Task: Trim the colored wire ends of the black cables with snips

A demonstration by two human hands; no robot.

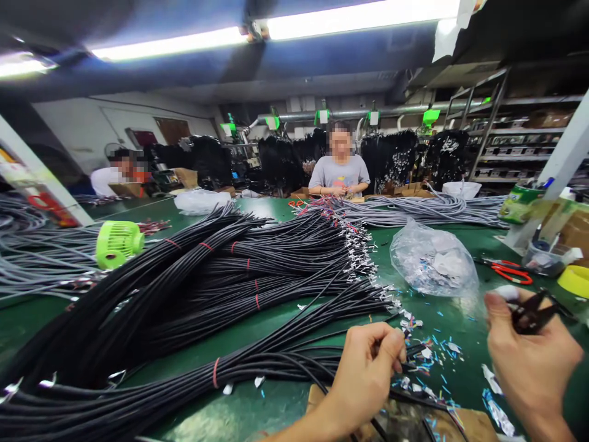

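My left hand (pixel 368 365) is closed, thumb and fingertips pinched at the end of a black cable; the exact grip is partly hidden by the fingers. In my right hand (pixel 529 359), farther right and raised over the table, is a pair of dark pliers (pixel 532 312). Something white wraps a finger of that hand. A bundle of black cables (pixel 276 362), tied with a red band (pixel 215 372), runs from the left towards my left hand. Under the left wrist and cables lies a cardboard piece (pixel 467 423). Colored wire scraps (pixel 444 353) litter the table between both hands.
More tied black cables (pixel 197 307) cover the left and middle. A plastic bag (pixel 435 261) of scraps, red-handled scissors (pixel 510 272) and a green fan (pixel 118 244) stand around. Grey cables (pixel 405 210) lie at the back; a person (pixel 341 172) sits opposite.
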